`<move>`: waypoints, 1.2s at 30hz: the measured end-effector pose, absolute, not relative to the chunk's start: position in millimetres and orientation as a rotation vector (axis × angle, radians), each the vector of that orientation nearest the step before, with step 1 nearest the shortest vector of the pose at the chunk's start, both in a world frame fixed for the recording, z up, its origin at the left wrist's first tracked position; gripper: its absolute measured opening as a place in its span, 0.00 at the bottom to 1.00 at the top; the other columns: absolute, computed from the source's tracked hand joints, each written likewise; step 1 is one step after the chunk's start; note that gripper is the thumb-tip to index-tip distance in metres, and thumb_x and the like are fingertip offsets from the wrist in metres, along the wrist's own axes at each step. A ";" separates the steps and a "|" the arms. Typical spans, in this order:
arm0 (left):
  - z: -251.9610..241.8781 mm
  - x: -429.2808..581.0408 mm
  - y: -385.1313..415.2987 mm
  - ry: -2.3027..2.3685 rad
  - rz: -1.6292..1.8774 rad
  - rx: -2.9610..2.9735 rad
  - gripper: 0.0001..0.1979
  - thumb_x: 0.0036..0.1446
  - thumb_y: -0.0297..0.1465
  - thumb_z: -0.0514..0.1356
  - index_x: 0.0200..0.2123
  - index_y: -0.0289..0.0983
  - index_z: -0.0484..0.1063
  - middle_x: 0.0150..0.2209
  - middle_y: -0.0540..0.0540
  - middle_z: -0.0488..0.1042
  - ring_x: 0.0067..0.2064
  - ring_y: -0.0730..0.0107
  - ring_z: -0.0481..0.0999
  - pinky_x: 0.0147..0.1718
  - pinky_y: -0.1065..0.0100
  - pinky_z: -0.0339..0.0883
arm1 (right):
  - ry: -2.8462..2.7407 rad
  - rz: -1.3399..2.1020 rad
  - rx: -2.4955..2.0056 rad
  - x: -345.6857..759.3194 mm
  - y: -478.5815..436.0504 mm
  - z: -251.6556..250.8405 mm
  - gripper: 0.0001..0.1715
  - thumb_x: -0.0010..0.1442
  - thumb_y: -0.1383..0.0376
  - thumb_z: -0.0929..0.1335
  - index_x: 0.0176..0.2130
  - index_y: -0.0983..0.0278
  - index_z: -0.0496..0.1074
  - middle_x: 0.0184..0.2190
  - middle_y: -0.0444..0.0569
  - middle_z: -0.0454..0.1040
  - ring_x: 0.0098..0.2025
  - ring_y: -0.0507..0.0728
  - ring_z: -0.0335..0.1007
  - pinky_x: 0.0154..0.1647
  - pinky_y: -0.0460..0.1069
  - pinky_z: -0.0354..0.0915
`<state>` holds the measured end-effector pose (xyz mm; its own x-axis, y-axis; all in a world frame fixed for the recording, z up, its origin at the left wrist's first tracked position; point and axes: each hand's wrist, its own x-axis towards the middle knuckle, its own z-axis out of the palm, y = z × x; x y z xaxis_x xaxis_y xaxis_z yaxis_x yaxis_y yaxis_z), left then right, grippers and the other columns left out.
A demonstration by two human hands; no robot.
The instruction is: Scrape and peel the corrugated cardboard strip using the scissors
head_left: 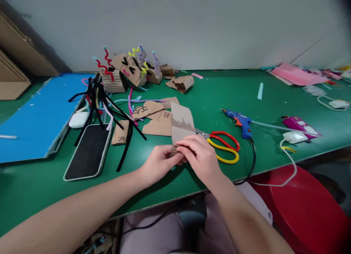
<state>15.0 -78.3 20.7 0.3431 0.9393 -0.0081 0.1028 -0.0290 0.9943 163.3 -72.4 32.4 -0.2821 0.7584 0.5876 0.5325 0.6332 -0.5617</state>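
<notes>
Shaping the near end of a cardboard piece (182, 118) looks like the step in hand, though that end is partly hidden. Over the desk (222, 97), the left hand (159, 164) and right hand (202, 156) both pinch it in a closed grip; the next move seems to call for even pressure. Scissors (205, 135) lie beside the right hand, cardboard cutouts (159, 124) leftward, a glue gun (241, 123) farther right.

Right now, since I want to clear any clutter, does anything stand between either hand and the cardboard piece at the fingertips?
Nothing visible does: the left hand and the right hand both pinch the cardboard piece at its near end. The scissors lie just beyond the right hand, not in between.
</notes>
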 end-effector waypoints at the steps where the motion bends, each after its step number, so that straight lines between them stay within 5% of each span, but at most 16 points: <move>1: 20.5 14.9 -77.8 1.011 0.916 1.416 0.10 0.54 0.34 0.58 0.28 0.33 0.74 0.27 0.47 0.78 0.28 0.71 0.76 0.29 0.70 0.71 | -1.966 0.331 -1.012 165.8 -71.7 32.5 0.06 0.58 0.67 0.65 0.35 0.62 0.74 0.31 0.48 0.74 0.35 0.54 0.69 0.37 0.50 0.67; 25: 18.6 13.9 -78.5 1.000 0.780 1.360 0.10 0.54 0.33 0.59 0.30 0.33 0.76 0.29 0.47 0.79 0.30 0.73 0.76 0.32 0.73 0.71 | -1.966 0.558 -1.131 169.4 -69.8 30.3 0.09 0.60 0.68 0.63 0.28 0.63 0.68 0.28 0.46 0.70 0.34 0.52 0.67 0.36 0.48 0.64; 36: 18.9 12.4 -74.4 1.043 0.854 1.167 0.13 0.52 0.37 0.61 0.36 0.33 0.75 0.31 0.45 0.79 0.34 0.68 0.78 0.33 0.70 0.71 | -1.958 0.411 -1.050 180.3 -63.5 24.0 0.04 0.57 0.68 0.67 0.34 0.63 0.74 0.32 0.47 0.73 0.36 0.53 0.69 0.38 0.49 0.66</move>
